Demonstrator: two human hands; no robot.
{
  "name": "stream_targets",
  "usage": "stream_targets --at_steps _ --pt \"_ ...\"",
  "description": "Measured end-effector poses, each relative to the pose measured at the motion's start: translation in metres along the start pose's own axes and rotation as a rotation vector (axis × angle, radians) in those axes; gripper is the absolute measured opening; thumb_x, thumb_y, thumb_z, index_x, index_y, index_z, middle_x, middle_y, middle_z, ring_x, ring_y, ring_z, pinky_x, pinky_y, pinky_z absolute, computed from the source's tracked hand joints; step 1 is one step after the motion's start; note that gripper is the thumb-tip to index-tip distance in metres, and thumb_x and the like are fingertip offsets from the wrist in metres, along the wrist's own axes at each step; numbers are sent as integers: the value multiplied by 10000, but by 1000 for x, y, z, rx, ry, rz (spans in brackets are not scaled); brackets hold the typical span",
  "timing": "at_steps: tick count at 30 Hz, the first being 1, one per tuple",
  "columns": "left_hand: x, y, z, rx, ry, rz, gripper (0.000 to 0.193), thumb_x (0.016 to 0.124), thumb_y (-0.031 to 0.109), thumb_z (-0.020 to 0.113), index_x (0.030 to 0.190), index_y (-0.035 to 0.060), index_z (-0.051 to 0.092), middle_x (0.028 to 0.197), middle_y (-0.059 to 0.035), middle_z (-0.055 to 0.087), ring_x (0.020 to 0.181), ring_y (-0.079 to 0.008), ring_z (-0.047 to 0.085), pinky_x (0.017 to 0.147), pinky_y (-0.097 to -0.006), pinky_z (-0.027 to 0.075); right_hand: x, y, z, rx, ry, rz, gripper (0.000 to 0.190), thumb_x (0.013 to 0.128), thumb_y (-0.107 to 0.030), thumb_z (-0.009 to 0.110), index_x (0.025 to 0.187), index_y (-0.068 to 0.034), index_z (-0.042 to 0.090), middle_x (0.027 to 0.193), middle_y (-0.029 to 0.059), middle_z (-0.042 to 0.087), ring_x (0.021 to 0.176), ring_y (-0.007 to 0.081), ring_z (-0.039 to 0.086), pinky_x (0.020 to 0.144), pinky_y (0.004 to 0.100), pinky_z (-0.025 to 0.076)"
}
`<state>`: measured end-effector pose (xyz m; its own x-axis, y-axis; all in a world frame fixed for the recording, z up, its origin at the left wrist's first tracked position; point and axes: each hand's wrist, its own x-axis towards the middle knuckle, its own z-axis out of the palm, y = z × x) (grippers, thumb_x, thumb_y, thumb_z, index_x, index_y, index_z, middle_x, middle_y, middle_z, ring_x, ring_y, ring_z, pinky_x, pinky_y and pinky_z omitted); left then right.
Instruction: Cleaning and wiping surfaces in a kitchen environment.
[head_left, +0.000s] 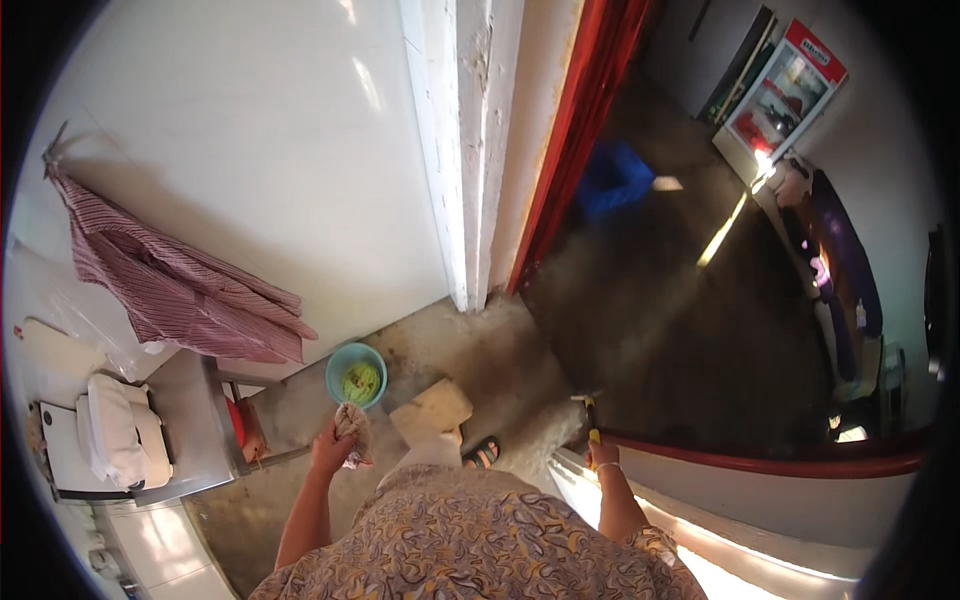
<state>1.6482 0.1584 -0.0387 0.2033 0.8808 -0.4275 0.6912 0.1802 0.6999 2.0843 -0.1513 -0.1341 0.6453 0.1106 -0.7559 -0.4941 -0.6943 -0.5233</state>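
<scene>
My left hand (331, 448) grips a crumpled, light brownish cloth (352, 433) held out in front of my body. Just beyond the cloth, a teal plastic bucket (336, 369) stands on the floor by the wall, with a green, striped piece of what looks like melon (361, 382) inside. Off to the right, my right hand (602, 454) is closed around the yellow-and-black handle of a hammer (590, 420). Its metal head points away from me, near the doorway. The end of the handle is hidden in my fist.
A doorway with a red frame (559, 150) opens to a dark-floored room holding a display fridge (784, 97) and a sofa (844, 262). Flat cardboard (433, 410) lies by my sandalled foot (481, 453). At left are a hanging striped garment (180, 277) and a metal counter (191, 427) with a white appliance (124, 431).
</scene>
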Motion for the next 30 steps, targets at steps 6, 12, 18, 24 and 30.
stream_targets --at_steps 6,12,18,24,30 --pt "33 56 5 67 -37 56 367 655 232 590 965 40 555 802 -141 609 747 -263 593 657 -340 445 8 -14 -11 37 -87 20 140 790 -200 533 774 -61 538 525 45 465 402 126 449 353 274 356" --pt "99 165 31 -43 4 365 272 686 183 591 878 2 526 720 -158 558 643 -265 547 586 -350 417 16 -39 -40 103 20 111 153 794 -195 542 764 -46 524 504 36 452 368 117 429 318 264 320" --pt "104 359 29 1 -33 909 239 682 69 616 889 6 514 727 -142 524 594 -313 492 541 -338 410 25 -80 -56 171 149 88 139 789 -180 539 774 -43 533 505 37 456 359 110 419 319 255 316" --pt "98 532 21 264 416 1800 215 669 166 585 857 66 552 779 -78 535 639 -237 528 598 -347 428 42 -119 -71 221 138 119 142 793 -186 531 816 -46 540 521 38 466 385 113 433 342 247 333" --pt "100 626 38 853 664 1899 285 650 190 560 912 81 527 860 -37 559 795 -225 546 890 -431 327 97 -124 -116 179 72 118 159 790 -195 543 821 -39 536 526 44 475 388 121 443 343 258 348"
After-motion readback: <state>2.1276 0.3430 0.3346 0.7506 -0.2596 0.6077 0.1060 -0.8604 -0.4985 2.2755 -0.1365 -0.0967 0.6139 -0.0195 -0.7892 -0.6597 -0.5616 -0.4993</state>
